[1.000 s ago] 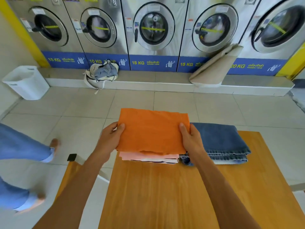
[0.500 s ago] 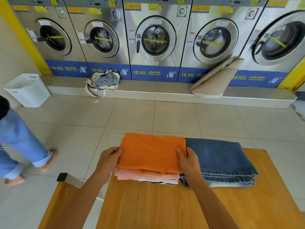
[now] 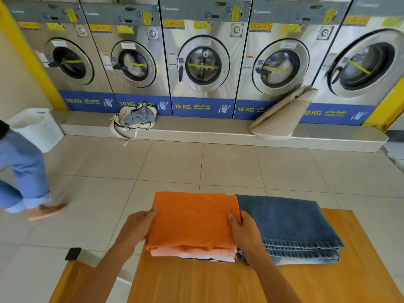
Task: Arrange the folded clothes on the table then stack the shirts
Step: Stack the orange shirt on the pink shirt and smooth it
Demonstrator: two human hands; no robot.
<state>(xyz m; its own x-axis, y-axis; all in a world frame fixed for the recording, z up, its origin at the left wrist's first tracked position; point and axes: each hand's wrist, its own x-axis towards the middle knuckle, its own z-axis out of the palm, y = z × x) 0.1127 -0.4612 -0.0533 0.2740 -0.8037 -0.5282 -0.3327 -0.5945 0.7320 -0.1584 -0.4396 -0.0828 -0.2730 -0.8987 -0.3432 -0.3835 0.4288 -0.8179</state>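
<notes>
A folded orange shirt (image 3: pixel 192 219) lies on top of a stack at the far left edge of the wooden table (image 3: pixel 218 283). Under it show a pink shirt (image 3: pixel 188 252) and a white striped one (image 3: pixel 209 258). My left hand (image 3: pixel 140 226) grips the stack's left side, and my right hand (image 3: pixel 242 230) grips its right side, thumb on the orange shirt. Folded blue jeans (image 3: pixel 290 226) lie just right of the stack, touching my right hand.
A second wooden surface (image 3: pixel 72 281) with a black corner sits lower left. A person in blue jeans (image 3: pixel 19 171) walks on the tiled floor at left. Washing machines (image 3: pixel 203 60) line the back, with a white basket (image 3: pixel 37 127), a laundry bag (image 3: pixel 135 119) and a beige bag (image 3: pixel 282 114).
My view has tilted up, showing more of the machines. My hands stayed on the shirt stack, squaring it beside the jeans. The person at left walked further left.
</notes>
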